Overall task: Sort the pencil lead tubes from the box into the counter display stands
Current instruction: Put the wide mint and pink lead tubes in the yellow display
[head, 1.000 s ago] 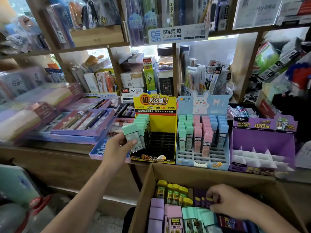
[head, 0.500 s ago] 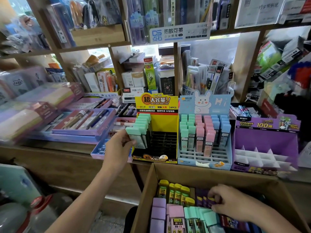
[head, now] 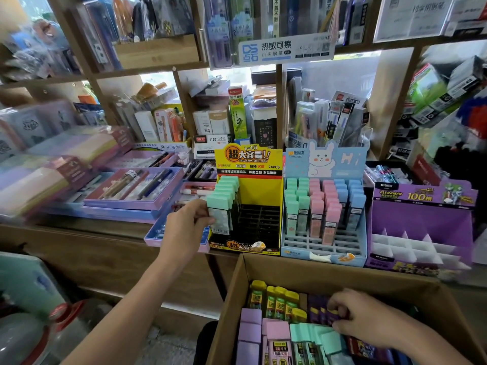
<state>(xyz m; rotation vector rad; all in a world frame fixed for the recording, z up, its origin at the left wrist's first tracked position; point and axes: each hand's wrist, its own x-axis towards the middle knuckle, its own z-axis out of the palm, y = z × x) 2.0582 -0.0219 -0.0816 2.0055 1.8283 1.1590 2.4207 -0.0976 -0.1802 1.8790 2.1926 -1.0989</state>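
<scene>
box (head: pixel 342 268): right hand (head: pixel 369 321) curled over purple tubes (head: pixel 319 310) inside (grip unclear).
yellow stand (head: pixel 261 196): left column filled, other slots bare.
left hand (head: pixel 184 227): fingers pinch the mint tube (head: pixel 220 219) from its left.
mint tube: upright, long axis vertical, at the front-left slot.

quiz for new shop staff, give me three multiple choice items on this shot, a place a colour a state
1. Where is the mint-capped lead tube in the left hand? A on a top shelf B at the yellow stand's left column C on the floor
2. Which cap colours fill the blue bunny stand? A mint, pink, blue B yellow, purple C red, black
3. The purple stand is: A full B half full C without tubes
Answers: B, it fronts that mint row; A, those three bands show; C, only white dividers show.
</scene>
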